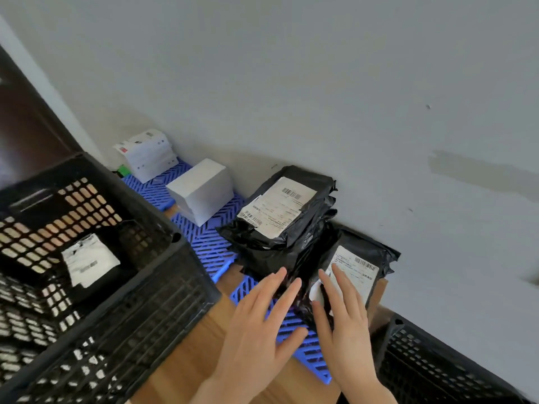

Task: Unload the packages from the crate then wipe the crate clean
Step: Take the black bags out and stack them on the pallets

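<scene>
Both hands are low in the middle, over a blue grid mat [309, 348] that lies on a wooden surface [186, 363]. The left hand [259, 328] is released, its fingers straight and spread; the fingertips [281, 272] touch the crumpled black plastic between the two heaps of packages. The right hand [347, 319] is also released and grasps nothing. Its straight fingers lie flat on the near black package [361, 242], partly over the white label of it. Something small and white shows under these fingers, but I cannot tell what it is.

This near package leans against the grey wall [291, 83], and a brown piece of cardboard [379, 290] shows just at its right side. Just beside it, to the left and farther, is a stack of black packages [285, 217] with a barcode label on top, also at the wall.

The black crate [131, 330] stands at the left, near the camera. One black package with a white label [90, 258] is inside it, on the bottom.

Farther left along the wall, on more blue mats [207, 240], stand a block of white sheets [204, 191] and a pile of white papers [148, 154], with a small green thing [124, 170] beside the pile. A second black crate [431, 368] is at the near right corner.
</scene>
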`<action>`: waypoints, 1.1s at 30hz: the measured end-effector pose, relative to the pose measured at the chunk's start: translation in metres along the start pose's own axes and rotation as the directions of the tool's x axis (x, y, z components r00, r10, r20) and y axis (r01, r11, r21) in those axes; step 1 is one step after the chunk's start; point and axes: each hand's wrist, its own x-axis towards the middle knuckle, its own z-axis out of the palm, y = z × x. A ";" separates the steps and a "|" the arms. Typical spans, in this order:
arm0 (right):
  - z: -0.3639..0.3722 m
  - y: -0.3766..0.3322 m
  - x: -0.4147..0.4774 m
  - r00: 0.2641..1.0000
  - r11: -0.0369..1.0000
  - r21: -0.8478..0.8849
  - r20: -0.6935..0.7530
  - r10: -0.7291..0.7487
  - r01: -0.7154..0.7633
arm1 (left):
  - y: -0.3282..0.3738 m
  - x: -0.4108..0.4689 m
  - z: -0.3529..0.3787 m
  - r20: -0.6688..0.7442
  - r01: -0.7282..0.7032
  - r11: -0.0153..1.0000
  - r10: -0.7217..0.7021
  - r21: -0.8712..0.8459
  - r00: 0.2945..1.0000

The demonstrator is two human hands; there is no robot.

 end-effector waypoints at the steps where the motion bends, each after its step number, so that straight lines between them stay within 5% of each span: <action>1: 0.001 -0.017 0.007 0.999 0.999 0.034 0.011 -0.036 0.036 | -0.002 -0.006 -0.017 -0.049 0.025 1.000 -0.025 -0.017 0.998; 7: 0.019 -0.131 0.028 0.973 0.956 0.193 0.018 -0.230 0.222 | -0.035 -0.044 -0.114 -0.363 0.194 0.965 -0.247 -0.177 0.899; 13: 0.068 -0.226 0.022 0.922 0.907 0.226 0.073 -0.380 0.356 | -0.108 -0.084 -0.190 -0.465 0.393 0.894 -0.447 -0.214 0.764; 18: 0.120 -0.295 0.022 0.878 0.883 0.165 0.133 -0.461 0.439 | -0.176 -0.116 -0.225 -0.373 0.510 0.772 -0.632 -0.379 0.679; 27: 0.215 -0.359 0.052 0.836 0.896 0.044 0.343 -0.429 0.442 | -0.276 -0.115 -0.237 -0.135 0.701 0.620 -0.775 -0.352 0.618; 33: 0.284 -0.365 0.099 0.802 0.916 -0.026 0.493 -0.337 0.401 | -0.330 -0.076 -0.230 0.060 0.875 0.406 -0.899 -0.263 0.434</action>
